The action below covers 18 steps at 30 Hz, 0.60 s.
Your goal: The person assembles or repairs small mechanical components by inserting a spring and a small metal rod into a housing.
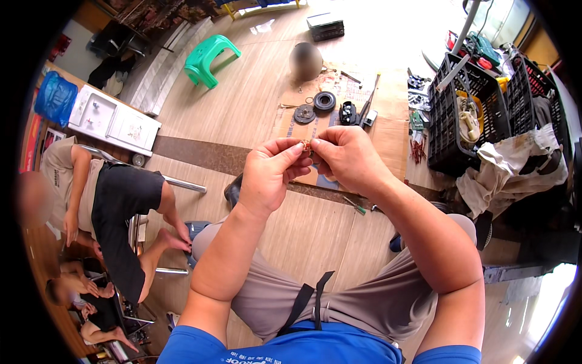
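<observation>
Two bare hands meet above the near part of a flattened cardboard sheet [393, 159]. Left hand [270, 171]: thumb and fingertips pinched on a small copper-coloured part [306, 145]. Right hand [350, 159]: thumb and forefinger closed at the part's other side, remaining fingers curled under. Part sits between both sets of fingertips, raised off the sheet; mostly covered, possibly a wire-wound piece, too small to be sure.

On the cardboard, just beyond the hands: grey disc [304, 114] lying flat; black wheel-like ring [325, 101] beside it, farther out and to the right; black housing [348, 114] right of both; long slender tool [370, 100] lying lengthwise next to the housing.

Floor nearer the body, right of centre: green-handled screwdriver [356, 206]. Far right: black plastic crate [445, 130] with yellow and pale items inside, stained cloth [515, 167] draped near it. Far left: green plastic stool [207, 59]; seated person [124, 194] in dark shorts.
</observation>
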Available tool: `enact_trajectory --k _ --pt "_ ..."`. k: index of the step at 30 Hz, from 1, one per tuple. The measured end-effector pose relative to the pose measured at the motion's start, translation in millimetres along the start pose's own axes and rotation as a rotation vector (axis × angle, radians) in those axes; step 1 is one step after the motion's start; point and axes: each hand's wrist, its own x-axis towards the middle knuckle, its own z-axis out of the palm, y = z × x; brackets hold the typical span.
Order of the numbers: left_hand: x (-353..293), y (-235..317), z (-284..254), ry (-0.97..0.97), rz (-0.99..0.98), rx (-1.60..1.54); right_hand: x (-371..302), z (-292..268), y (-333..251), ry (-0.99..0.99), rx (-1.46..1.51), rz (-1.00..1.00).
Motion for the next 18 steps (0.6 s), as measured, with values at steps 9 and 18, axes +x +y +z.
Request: enact_trajectory --k 9,18 --pt "0 -2 10 0.094 0.13 0.192 5 2 14 0.059 -0.119 -0.153" --pt "-7 -10 19 0.189 0.424 0.67 -7 4 6 0.168 -0.482 -0.455"
